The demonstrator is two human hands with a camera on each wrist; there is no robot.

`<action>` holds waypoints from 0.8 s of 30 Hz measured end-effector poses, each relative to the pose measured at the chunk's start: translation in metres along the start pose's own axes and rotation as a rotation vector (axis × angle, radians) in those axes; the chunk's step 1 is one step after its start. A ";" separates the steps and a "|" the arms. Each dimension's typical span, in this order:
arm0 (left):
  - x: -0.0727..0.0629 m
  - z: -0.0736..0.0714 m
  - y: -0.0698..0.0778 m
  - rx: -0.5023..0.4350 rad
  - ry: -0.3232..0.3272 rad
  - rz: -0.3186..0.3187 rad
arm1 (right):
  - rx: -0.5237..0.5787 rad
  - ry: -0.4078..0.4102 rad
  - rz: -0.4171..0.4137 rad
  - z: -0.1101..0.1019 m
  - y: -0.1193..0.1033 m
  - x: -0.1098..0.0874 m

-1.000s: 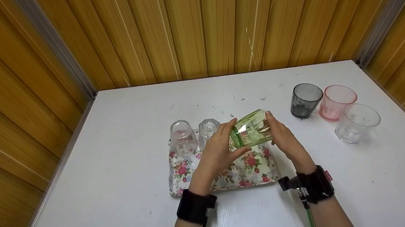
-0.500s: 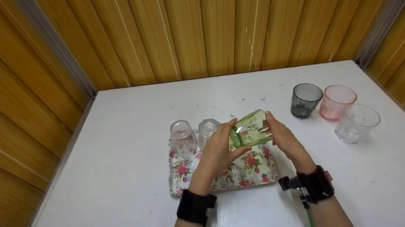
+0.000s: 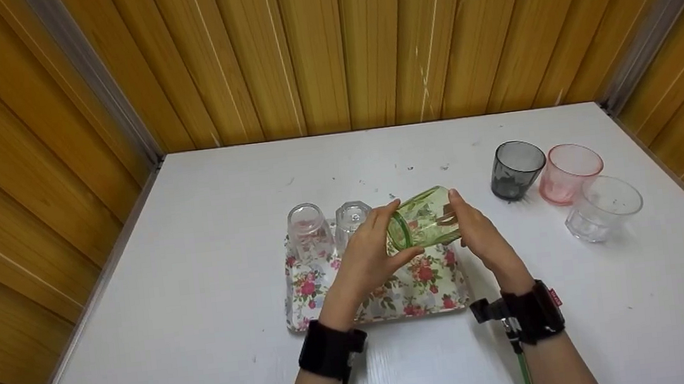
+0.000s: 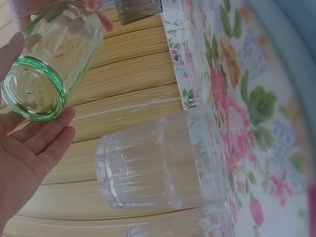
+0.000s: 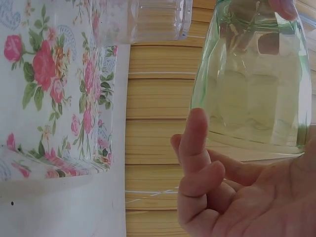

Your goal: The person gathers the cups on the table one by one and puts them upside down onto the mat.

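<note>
- While you hold the green glass [image 3: 426, 218] above the back right part of the flowered tray [image 3: 435, 290], it lies roughly sideways, base to the left and mouth to the right, lifted off the tray's surface.
- Your left hand [image 3: 361, 257] grasps the base end, fingers on the side away from you and thumb on the nearer side; that spread likely secures the smooth, thick bottom.
- Your right hand [image 3: 486, 240] grasps the mouth end, fingertips against the glass wall; sharing the load between both ends probably makes it easier to steady and turn.
- On the tray, toward its back left, a round clear glass [image 3: 309, 233] and a ridged clear glass [image 3: 352, 217] stand upside down, side by side; resting on their wider mouths presumably makes them harder to tip.
- Right of the tray, on the white table [image 3: 197, 264], a grey glass [image 3: 514, 170], a pink glass [image 3: 569, 174] and an upright clear glass [image 3: 601, 210] stand mouth up in a close group; whether they touch, you cannot tell. Standing well apart from the tray, they likely leave your right arm room.
</note>
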State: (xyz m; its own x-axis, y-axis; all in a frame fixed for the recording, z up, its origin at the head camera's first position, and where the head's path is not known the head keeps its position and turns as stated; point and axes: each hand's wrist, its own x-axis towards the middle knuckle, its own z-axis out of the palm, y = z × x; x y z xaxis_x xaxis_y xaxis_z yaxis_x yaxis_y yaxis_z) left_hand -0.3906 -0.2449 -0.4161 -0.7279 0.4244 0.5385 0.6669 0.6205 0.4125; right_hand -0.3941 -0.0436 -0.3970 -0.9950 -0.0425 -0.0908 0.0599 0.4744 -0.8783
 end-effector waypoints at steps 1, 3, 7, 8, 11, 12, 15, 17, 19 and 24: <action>0.000 0.000 0.000 0.000 0.002 0.002 | 0.003 -0.001 0.003 0.000 0.000 0.000; 0.000 0.000 0.000 -0.002 0.006 0.003 | 0.013 -0.003 0.008 0.000 0.000 0.000; 0.000 0.000 0.001 -0.021 0.007 -0.003 | 0.022 -0.018 0.011 0.000 0.000 -0.001; 0.000 0.000 0.001 -0.026 0.007 -0.004 | 0.024 -0.022 0.010 0.000 0.000 -0.001; 0.000 0.000 0.001 -0.030 0.005 -0.008 | 0.028 -0.027 0.007 0.000 0.000 -0.002; 0.000 0.001 0.000 -0.029 0.005 -0.009 | 0.028 -0.028 0.008 0.000 0.000 -0.002; 0.000 0.000 0.001 -0.025 0.005 -0.010 | 0.014 -0.020 0.001 -0.001 0.000 -0.002; 0.000 0.000 0.001 -0.022 0.006 -0.009 | 0.008 -0.017 0.001 -0.001 0.000 -0.002; 0.000 0.000 0.001 -0.024 0.008 -0.006 | 0.007 -0.017 0.001 -0.001 -0.001 -0.002; 0.000 0.000 0.001 -0.028 0.017 0.007 | 0.018 -0.018 0.008 -0.001 -0.002 -0.003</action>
State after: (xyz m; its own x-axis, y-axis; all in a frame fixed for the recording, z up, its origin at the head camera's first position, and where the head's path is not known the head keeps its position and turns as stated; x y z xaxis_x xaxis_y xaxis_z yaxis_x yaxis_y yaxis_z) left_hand -0.3898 -0.2446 -0.4156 -0.7206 0.4171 0.5539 0.6764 0.5988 0.4290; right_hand -0.3915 -0.0438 -0.3946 -0.9928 -0.0546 -0.1064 0.0697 0.4586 -0.8859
